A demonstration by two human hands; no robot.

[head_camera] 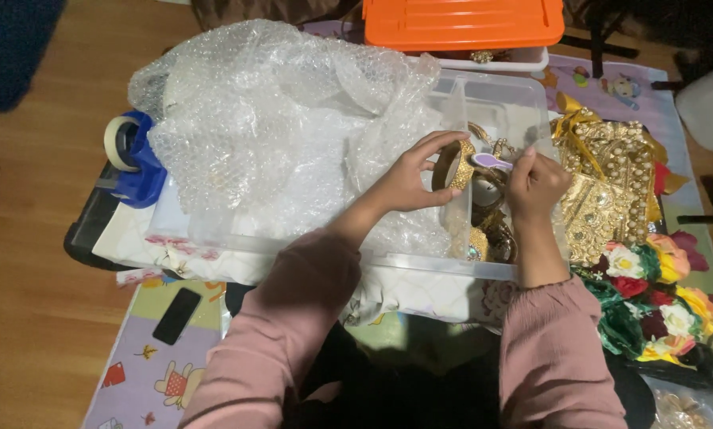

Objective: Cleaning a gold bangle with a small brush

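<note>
Gripping a round gold bangle [455,165] between curled thumb and fingers, the left hand [408,181] holds it above the clear plastic storage bin [523,103]. At three o'clock, the right hand [536,184] is closed on a lilac-handled brush [491,161] touching the bangle. Crumpled clear bubble wrap [269,119] lies at nine o'clock; an orange-lidded plastic box [461,22] sits at twelve.

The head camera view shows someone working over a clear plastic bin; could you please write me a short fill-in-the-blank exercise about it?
1. The left hand holds a ____ bangle over the clear bin.
2. The right hand holds a small ____ brush.
3. The bubble wrap lies to the ____ of the hands.
4. The storage box behind the bin has an ____ lid.

Missing words: gold; purple; left; orange
</note>
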